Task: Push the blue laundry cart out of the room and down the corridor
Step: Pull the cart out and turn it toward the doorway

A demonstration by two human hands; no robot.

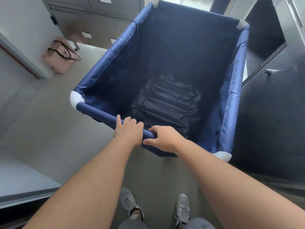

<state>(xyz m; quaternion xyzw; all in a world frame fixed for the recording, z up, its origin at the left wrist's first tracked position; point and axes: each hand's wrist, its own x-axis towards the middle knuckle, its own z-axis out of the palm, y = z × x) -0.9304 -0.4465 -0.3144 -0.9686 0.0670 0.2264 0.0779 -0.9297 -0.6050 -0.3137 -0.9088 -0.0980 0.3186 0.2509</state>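
Note:
The blue laundry cart (105, 61) fills the middle of the view, a fabric bin on a padded tube frame with white corner joints. Its inside holds only wrinkled dark lining. My left hand (128, 131) is wrapped over the near rail, fingers curled on top. Right beside it, my right hand (163, 138) grips the same rail, thumb under and fingers over. Both hands sit close together near the rail's middle. The cart is angled, its far end pointing up and to the right.
A dark cabinet (270, 100) with a metal handle stands tight against the cart's right side. A pink bag (60, 58) with black straps lies on the floor at the left, by a white ledge (21, 53). Grey cabinets (92, 19) line the far wall. My shoes (128, 204) are below.

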